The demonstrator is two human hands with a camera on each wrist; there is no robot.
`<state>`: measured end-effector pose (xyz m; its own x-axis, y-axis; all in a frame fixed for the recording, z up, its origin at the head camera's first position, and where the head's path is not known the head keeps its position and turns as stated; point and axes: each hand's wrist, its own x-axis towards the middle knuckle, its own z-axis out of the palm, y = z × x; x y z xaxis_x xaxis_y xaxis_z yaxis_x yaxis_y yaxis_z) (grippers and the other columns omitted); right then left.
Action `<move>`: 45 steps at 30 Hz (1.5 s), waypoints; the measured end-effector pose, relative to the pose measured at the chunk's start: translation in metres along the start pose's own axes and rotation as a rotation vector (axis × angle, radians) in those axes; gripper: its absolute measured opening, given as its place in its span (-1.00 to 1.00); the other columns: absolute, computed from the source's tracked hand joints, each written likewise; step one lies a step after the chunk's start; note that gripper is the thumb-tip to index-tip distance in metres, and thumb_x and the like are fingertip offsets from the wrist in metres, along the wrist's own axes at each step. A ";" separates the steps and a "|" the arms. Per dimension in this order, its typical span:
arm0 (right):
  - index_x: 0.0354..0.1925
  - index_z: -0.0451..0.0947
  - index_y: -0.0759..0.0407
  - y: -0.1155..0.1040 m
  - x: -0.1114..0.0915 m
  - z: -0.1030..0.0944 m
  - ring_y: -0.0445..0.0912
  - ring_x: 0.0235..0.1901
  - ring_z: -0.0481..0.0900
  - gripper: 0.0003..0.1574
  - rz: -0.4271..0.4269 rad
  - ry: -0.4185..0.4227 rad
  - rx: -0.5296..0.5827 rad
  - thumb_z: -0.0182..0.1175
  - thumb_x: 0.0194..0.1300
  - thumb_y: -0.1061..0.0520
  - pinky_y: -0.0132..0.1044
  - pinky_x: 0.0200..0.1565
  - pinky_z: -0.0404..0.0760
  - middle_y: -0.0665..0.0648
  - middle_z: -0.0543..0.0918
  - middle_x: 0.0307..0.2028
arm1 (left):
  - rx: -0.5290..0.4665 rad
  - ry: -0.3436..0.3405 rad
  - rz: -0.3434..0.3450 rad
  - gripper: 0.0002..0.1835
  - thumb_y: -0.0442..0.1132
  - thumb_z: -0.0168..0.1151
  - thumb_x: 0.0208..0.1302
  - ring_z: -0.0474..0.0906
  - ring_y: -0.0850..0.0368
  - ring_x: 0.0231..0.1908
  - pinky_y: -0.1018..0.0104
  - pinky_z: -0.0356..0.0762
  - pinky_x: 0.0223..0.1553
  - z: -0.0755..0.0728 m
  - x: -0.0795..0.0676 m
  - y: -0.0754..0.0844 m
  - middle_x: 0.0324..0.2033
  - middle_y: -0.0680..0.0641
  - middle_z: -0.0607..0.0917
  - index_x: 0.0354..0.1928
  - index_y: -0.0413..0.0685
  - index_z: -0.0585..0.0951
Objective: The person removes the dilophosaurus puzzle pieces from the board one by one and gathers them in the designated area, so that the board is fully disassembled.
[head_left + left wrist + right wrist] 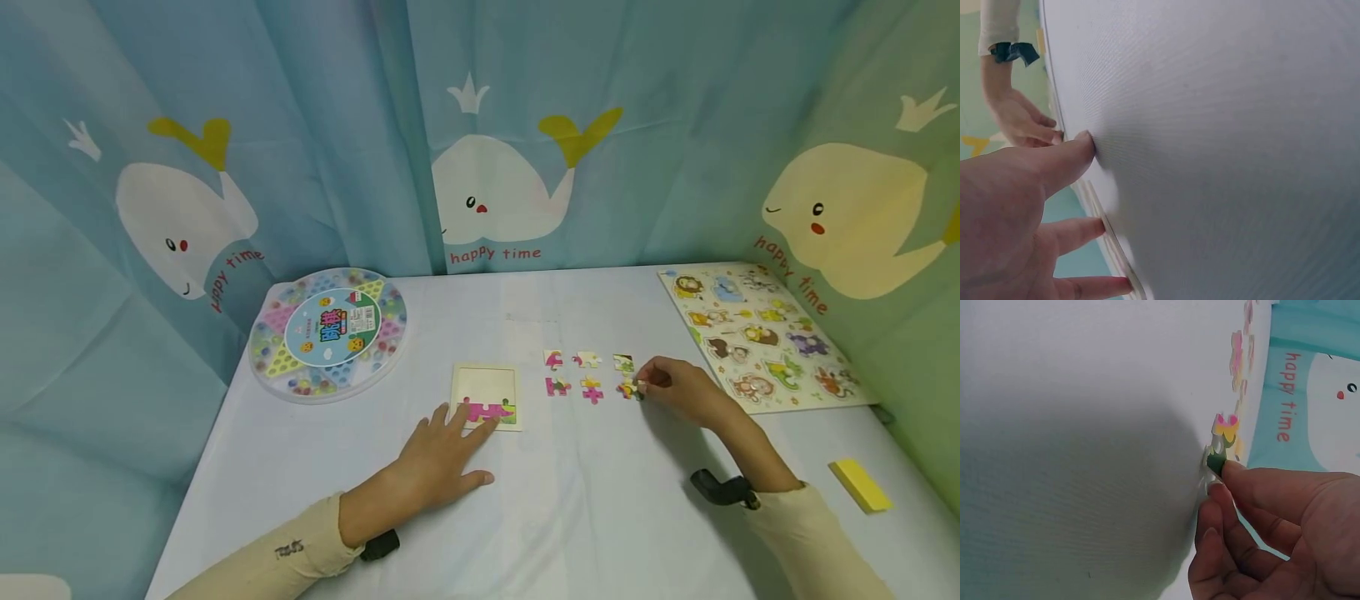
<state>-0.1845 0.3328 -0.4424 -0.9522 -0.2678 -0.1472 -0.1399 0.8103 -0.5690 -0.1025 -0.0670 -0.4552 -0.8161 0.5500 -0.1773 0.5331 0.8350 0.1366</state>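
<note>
A small wooden puzzle tray [486, 383] lies in the middle of the table, its lower rows filled with pink and green jigsaw pieces [487, 412]. My left hand [442, 462] rests on the tray's lower edge with fingers spread; in the left wrist view, two fingertips touch the tray's rim. To the right, loose jigsaw pieces [592, 390] are laid out in two rows. At the right end of the nearer row, my right hand [682, 390] pinches a jigsaw piece with a green corner [1215, 461] between thumb and fingers, low over the table.
A round Chinese checkers box [330, 333] lies at the back left. At the back right is an animal picture board [765, 337]. A yellow block [860, 486] sits near the right edge. Curtains with whales [502, 192] hang behind the table.
</note>
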 end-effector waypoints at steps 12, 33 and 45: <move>-0.10 0.59 0.40 -0.033 0.009 0.024 0.08 -0.27 0.59 -0.84 -0.034 0.113 -0.065 0.30 0.38 0.34 -0.07 -0.24 0.56 0.28 0.62 -0.29 | -0.010 -0.003 -0.002 -0.16 0.35 0.22 0.43 0.37 -0.40 0.43 -0.24 0.52 0.31 0.000 0.000 0.000 0.50 -0.28 0.37 0.63 0.24 0.30; 0.03 0.63 0.27 -0.160 0.057 0.122 -0.20 -0.28 0.60 -0.82 -0.254 -0.242 0.196 0.20 0.56 0.21 -0.35 -0.13 0.64 0.04 0.69 -0.23 | 0.078 0.048 0.064 -0.25 0.34 0.17 0.48 0.42 -0.36 0.40 -0.12 0.61 0.24 0.004 -0.003 -0.009 0.47 -0.26 0.38 0.57 0.19 0.42; -0.05 0.63 0.24 -0.177 0.053 0.136 -0.13 -0.24 0.58 -0.71 -0.257 -0.098 -0.040 0.47 0.33 0.19 -0.30 -0.16 0.64 0.07 0.61 -0.23 | -0.108 0.045 0.080 -0.33 0.15 0.28 0.49 0.41 -0.33 0.45 -0.17 0.57 0.28 -0.002 -0.020 -0.028 0.53 -0.27 0.39 0.51 0.02 0.49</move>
<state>-0.1733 0.1043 -0.4602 -0.8534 -0.5149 -0.0809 -0.3860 0.7285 -0.5660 -0.1016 -0.1011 -0.4535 -0.7825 0.6112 -0.1185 0.5714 0.7806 0.2532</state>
